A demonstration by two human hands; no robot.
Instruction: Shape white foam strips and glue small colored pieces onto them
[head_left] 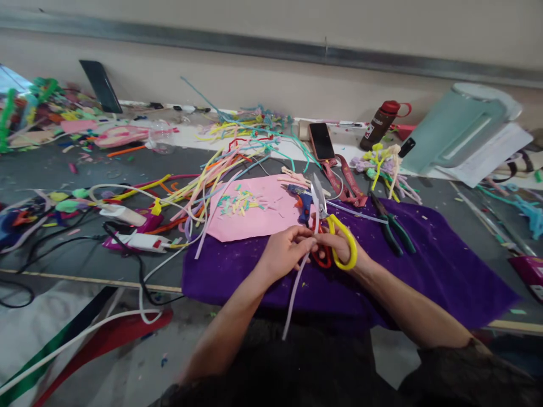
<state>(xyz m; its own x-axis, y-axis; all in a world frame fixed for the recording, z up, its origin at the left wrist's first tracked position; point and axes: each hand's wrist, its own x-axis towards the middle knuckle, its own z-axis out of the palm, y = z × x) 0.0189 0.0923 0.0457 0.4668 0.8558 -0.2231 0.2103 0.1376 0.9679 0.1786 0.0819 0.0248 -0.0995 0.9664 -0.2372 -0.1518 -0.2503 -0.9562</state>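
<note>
My left hand (285,250) pinches a pale lilac pipe cleaner (294,294) that hangs down toward me. My right hand (339,244) grips scissors (328,226) with a yellow and a red handle, blades pointing away over the table. Both hands meet above a purple cloth (424,265). Just beyond them lies a pink sheet (254,217) scattered with small coloured cuttings. A blue glue gun (304,202) rests at the pink sheet's right edge.
Green-handled pliers (393,226) lie on the cloth at right. Loose pipe cleaners (220,164) spread across the grey table. A phone (321,141), a dark bottle (380,125), a pale green jug (458,127), papers and cables (127,249) crowd the rest.
</note>
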